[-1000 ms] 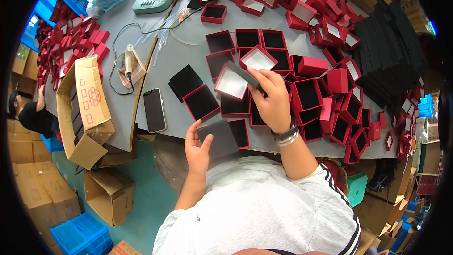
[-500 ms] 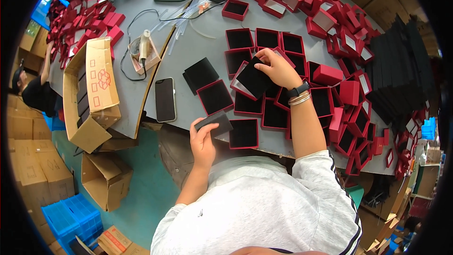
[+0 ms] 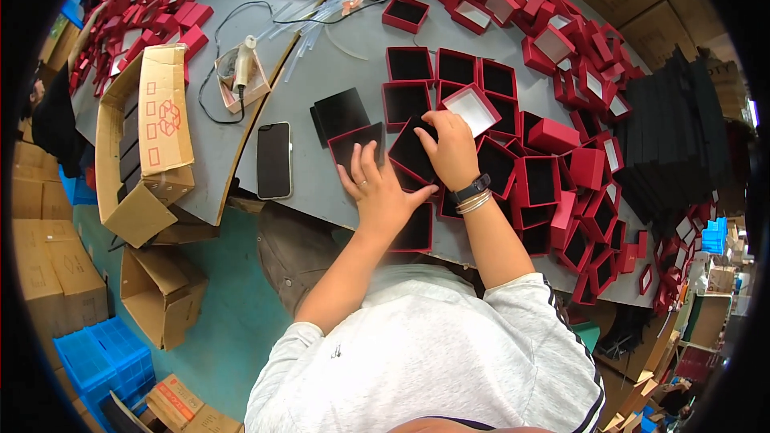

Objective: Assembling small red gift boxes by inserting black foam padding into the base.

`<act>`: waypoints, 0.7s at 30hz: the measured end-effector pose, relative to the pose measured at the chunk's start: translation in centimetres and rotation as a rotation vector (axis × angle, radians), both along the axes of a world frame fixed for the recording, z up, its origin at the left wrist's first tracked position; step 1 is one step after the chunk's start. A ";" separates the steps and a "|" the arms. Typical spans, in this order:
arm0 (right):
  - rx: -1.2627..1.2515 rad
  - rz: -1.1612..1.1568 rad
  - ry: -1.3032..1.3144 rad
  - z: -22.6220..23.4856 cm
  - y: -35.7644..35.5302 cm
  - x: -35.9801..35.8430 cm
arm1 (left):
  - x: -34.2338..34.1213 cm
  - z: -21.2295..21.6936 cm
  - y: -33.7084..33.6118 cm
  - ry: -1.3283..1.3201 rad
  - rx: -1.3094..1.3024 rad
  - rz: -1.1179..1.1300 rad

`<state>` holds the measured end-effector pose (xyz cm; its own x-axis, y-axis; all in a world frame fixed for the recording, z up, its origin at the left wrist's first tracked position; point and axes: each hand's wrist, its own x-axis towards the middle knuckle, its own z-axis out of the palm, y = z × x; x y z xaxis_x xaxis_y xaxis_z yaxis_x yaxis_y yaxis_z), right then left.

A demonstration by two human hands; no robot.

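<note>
A red box with a black insert [image 3: 411,157] sits tilted among the others in front of me. My right hand [image 3: 451,151] is closed at its upper right corner, with fingertips and thumb on the insert and rim. My left hand [image 3: 383,196] has its fingers spread. Its fingertips rest at a dark panel [image 3: 350,144] lying over another red box, and its thumb reaches toward the tilted box's lower edge. Just beyond my right hand is a red box with a white inside [image 3: 473,109]. Black square pieces [image 3: 340,112] lie farther off on the left.
A phone [image 3: 275,160] lies on the grey table left of my hands. Beyond it is a corded tool in a small box [image 3: 243,72]. Red boxes [image 3: 553,138] crowd the right, beside stacked black sheets [image 3: 670,128]. An open carton [image 3: 164,120] stands at left, near another person.
The black insert in my right hand has gone down into the tilted red box. My left hand has moved up, spread its fingers, and left the dark panel on the box beside it.
</note>
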<state>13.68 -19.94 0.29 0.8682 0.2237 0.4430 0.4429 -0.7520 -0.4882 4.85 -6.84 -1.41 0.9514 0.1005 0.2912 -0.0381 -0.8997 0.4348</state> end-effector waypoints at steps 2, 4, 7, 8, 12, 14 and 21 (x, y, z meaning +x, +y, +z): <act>-0.043 -0.033 0.029 0.1 -0.4 -1.1 | 0.2 -0.4 0.1 -0.004 -0.025 -0.001; -0.041 0.074 -0.053 -0.5 -0.9 -2.1 | 0.4 -0.5 0.2 0.004 -0.054 -0.019; -0.321 0.087 -0.026 -0.6 -0.3 -5.3 | 0.4 -1.0 0.5 -0.037 -0.052 -0.018; -0.405 0.075 -0.029 -0.7 -0.2 -6.1 | 0.3 -1.2 0.4 -0.068 -0.037 -0.014; -0.206 0.031 0.004 0.4 -0.5 -7.4 | 0.2 -1.1 0.6 -0.083 0.009 -0.005; -0.163 -0.009 -0.020 1.0 -0.9 -8.1 | 0.3 -0.3 0.8 -0.041 -0.054 -0.029; -0.384 0.137 -0.010 0.9 -1.8 -7.7 | 0.7 -0.3 1.4 0.009 -0.079 -0.048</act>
